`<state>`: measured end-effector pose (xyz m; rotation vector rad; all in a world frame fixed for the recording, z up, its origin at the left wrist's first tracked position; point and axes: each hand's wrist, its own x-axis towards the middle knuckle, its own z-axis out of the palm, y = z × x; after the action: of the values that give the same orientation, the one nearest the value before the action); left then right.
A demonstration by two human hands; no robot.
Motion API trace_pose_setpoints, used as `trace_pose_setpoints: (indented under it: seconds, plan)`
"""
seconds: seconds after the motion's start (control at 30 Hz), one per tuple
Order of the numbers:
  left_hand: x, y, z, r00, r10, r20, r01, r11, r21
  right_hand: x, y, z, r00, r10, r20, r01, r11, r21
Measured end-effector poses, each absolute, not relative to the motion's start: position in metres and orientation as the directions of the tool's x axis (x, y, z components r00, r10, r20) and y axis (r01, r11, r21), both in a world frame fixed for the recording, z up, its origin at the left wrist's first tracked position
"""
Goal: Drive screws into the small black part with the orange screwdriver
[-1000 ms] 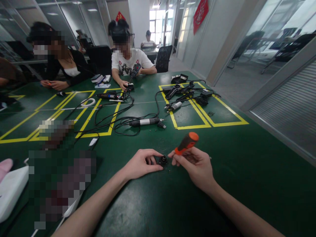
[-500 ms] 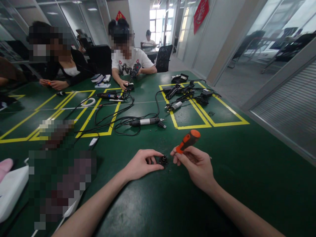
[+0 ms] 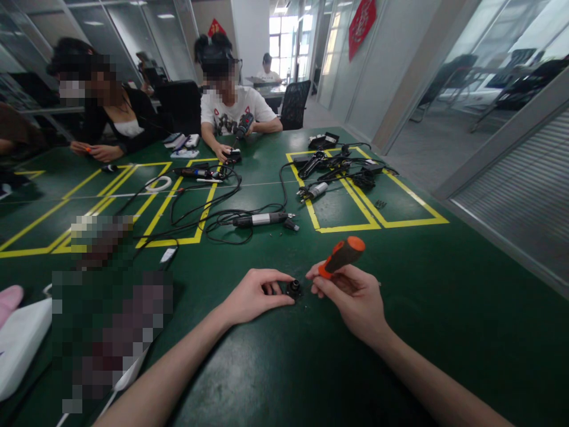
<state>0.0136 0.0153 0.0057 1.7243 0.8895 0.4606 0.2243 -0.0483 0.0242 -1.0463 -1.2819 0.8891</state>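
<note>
While the left hand curls toward it, a small black part with a raised round neck sits on the near half of the green desk, well in from the right edge. Thumb and forefinger grasp it from either side. Near the part, but apart from it, the right hand has its fingers closed around a screwdriver with an orange and dark handle, which tilts up toward the right edge; its shaft cannot be made out, nor whether the fingertips pinch anything more.

Beyond the hands, toward the far edge, lies a black pen-shaped tool with a silver band, a dark plug just beside its right end. Farther out, dark devices and cables lie over yellow tape toward the far right corner, and a white coil rests left of them. At the far edge a co-worker in a white T-shirt holds a dark power tool over a black piece. Toward the left side lies a white case.
</note>
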Motion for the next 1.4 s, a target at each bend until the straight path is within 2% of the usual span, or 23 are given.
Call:
trace_pose_setpoints:
  seconds: [0.13,0.3,0.43,0.57,0.7,0.87,1.2,1.4]
  plan:
    - [0.0143,0.0154,0.0068,0.645,0.752,-0.133,0.327,-0.114,0.938,0.2232,-0.0478,0.0252,0.052,0.947,0.316,-0.006,0.317,-0.948]
    - [0.0151,0.0147,0.0085,0.650,0.750,-0.123,0.320,-0.123,0.940,0.2219,-0.0493,0.0248,0.028,0.966,0.256,-0.079,0.258,-0.963]
    - [0.0151,0.0144,0.0080,0.651,0.752,-0.104,0.312,-0.141,0.939,0.2236,-0.0488,0.0242,0.067,0.972,0.224,-0.035,0.227,-0.973]
    - [0.0148,0.0151,0.0058,0.658,0.749,-0.082,0.302,-0.162,0.939,0.2253,-0.0469,0.0244,0.088,0.960,0.266,0.008,0.266,-0.964]
    - [0.0148,0.0154,0.0047,0.662,0.746,-0.068,0.308,-0.188,0.933,0.2247,-0.0468,0.0240,0.044,0.965,0.258,-0.022,0.259,-0.965]
    - [0.0148,0.0143,0.0056,0.663,0.746,-0.066,0.318,-0.200,0.927,0.2250,-0.0474,0.0222,0.088,0.966,0.241,-0.024,0.244,-0.969]
    - [0.0147,0.0143,0.0047,0.647,0.758,-0.088,0.346,-0.189,0.919,0.2256,-0.0480,0.0228,0.032,0.961,0.276,-0.028,0.276,-0.961]
    - [0.0154,0.0145,0.0065,0.651,0.755,-0.077,0.346,-0.205,0.916,0.2258,-0.0468,0.0239,0.088,0.937,0.338,0.042,0.335,-0.941]
